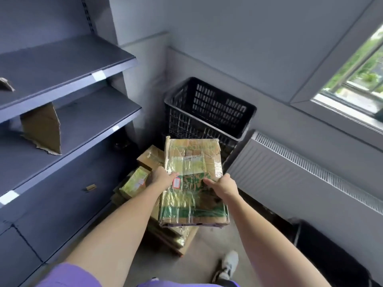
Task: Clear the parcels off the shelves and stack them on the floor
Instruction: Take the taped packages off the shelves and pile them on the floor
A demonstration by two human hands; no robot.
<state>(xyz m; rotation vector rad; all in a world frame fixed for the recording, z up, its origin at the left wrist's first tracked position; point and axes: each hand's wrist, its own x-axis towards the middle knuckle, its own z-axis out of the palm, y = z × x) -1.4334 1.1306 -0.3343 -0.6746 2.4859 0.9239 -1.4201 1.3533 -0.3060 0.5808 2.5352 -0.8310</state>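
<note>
A long taped cardboard parcel (192, 183) with green print is held above the floor between my two hands. My left hand (162, 178) grips its left edge, thumb on top near a red-framed sticker. My right hand (222, 186) grips its right edge, thumb on the top face. Beneath and to the left lies a stack of parcels (136, 183) on the floor, partly hidden by the held one. A torn piece of cardboard (42, 129) leans on the middle shelf (99, 119) of the grey shelving.
A black slotted plastic crate (209, 108) stands in the corner behind the parcels. A white radiator (290, 172) runs along the right wall under a window. My shoe (228, 266) is on the bare concrete floor. A dark object (331, 255) lies at lower right.
</note>
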